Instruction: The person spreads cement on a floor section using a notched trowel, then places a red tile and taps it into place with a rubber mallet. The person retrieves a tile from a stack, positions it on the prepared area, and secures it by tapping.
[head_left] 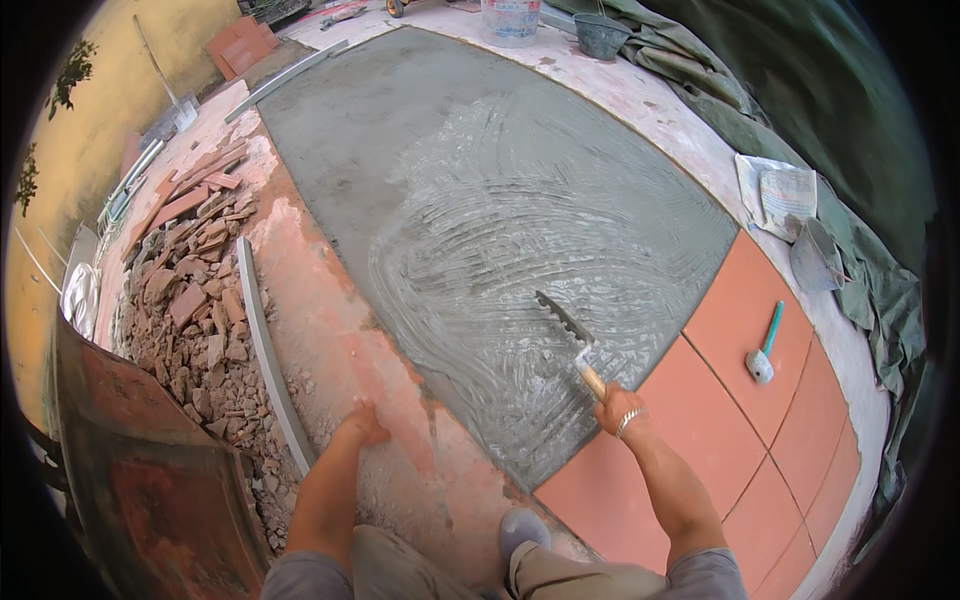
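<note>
Several terracotta tiles (692, 420) lie set; adjoining mortar (470, 230) is partly combed, untiled. Right hand (620, 408), fingers wrapped, holds a notched trowel (572, 325) over it; left hand (370, 422) looks empty, finger spread unclear.

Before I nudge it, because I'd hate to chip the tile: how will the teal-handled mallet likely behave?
The mallet is probably head-heavy, since its white head is far bulkier than the slim handle. That rounded head may make it pivot or roll on the flat tile. The straight handle looks stiff.
</note>
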